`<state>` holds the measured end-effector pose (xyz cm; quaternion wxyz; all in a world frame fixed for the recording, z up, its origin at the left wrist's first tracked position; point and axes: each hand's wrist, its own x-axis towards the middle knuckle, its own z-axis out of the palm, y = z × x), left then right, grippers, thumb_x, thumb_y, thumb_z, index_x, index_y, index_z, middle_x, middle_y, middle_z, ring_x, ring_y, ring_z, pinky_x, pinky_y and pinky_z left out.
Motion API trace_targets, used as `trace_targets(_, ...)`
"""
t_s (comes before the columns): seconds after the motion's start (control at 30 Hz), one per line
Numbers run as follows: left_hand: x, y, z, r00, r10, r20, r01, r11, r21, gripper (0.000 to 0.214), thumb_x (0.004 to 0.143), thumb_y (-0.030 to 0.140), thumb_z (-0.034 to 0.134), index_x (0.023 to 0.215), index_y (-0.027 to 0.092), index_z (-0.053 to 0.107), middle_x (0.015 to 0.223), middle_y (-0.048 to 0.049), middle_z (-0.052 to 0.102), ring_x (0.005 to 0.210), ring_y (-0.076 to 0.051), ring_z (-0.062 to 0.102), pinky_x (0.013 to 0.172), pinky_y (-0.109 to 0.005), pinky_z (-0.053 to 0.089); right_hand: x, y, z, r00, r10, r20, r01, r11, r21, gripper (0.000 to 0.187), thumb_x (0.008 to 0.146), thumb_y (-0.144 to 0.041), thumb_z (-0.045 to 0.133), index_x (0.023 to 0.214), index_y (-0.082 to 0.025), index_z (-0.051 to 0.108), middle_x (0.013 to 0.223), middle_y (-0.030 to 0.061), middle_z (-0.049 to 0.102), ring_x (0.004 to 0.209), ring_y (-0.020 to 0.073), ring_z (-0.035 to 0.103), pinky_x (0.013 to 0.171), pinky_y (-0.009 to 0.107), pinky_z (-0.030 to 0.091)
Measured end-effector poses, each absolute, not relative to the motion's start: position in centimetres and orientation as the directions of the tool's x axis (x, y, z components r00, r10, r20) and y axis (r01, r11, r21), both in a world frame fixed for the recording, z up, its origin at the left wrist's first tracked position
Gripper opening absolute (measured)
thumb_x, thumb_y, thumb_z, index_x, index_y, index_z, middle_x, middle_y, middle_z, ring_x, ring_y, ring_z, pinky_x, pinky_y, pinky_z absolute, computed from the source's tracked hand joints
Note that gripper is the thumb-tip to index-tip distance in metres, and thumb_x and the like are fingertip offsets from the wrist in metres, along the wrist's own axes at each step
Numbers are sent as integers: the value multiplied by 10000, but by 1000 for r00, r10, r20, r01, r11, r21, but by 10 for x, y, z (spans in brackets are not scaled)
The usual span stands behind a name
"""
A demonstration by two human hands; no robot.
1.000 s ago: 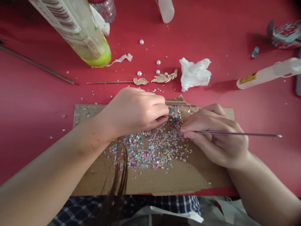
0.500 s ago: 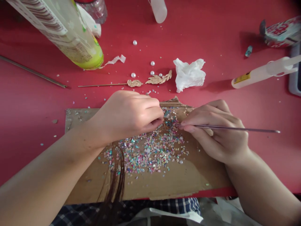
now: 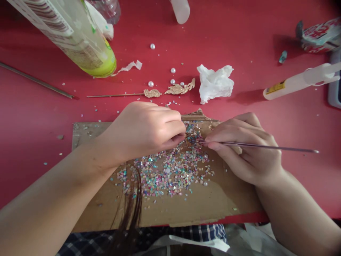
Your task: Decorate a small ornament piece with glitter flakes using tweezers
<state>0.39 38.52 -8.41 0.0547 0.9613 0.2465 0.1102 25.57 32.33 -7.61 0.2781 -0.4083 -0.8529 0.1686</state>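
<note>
My left hand (image 3: 157,129) is closed in a pinch on a small gold wire piece (image 3: 187,138), mostly hidden by the fingers, with its thin prongs showing. My right hand (image 3: 242,145) grips a thin metal rod (image 3: 277,147) like a pen. The rod's tip is close to the gold piece, over the bits; whether they touch I cannot tell. Below both hands, many small multicoloured shell-like chips (image 3: 170,174) are spread over a brown cardboard sheet (image 3: 202,209). A strand of dark hair (image 3: 133,199) hangs in front of the cardboard's left part.
Beyond the hands lie a gold leaf ornament (image 3: 179,88), a gold-topped hairpin-like stick (image 3: 117,95), several pearl beads (image 3: 173,70) and crumpled white tissue (image 3: 215,83). A large bottle (image 3: 101,64) stands at upper left. At right are a white squeeze bottle (image 3: 295,81) and a crumpled wrapper (image 3: 321,35).
Both hands keep almost the same pose and place, with the gold piece and the rod still held. The view has shifted very slightly.
</note>
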Motion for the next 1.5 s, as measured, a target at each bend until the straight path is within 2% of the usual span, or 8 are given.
trace_targets(0.37, 3, 386, -84, 857, 479, 188, 457, -877, 151, 372, 1086, 286, 415, 886, 248, 727, 865, 15, 759, 763, -150, 672, 657, -324, 432, 256, 323, -80, -485, 800, 355, 607, 599, -522, 142, 1047, -255, 614, 909, -262, 643, 805, -31, 790, 705, 184, 727, 757, 396, 423)
trace_targets(1.07, 2, 386, -91, 847, 438, 300, 413, -899, 146, 307, 1059, 264, 490, 852, 236, 713, 819, 32, 739, 686, -152, 642, 614, -333, 430, 255, 323, -79, -477, 792, 381, 599, 611, -518, 141, 1035, -223, 634, 895, -238, 649, 793, -28, 790, 692, 169, 725, 757, 375, 428)
trace_targets(1.5, 2, 387, -90, 849, 434, 302, 410, -901, 144, 303, 1063, 280, 492, 864, 236, 716, 828, 29, 745, 700, -156, 660, 614, -335, 441, 256, 323, -81, -466, 801, 377, 618, 599, -509, 158, 1045, -251, 629, 890, -234, 652, 792, -29, 786, 692, 163, 733, 757, 376, 432)
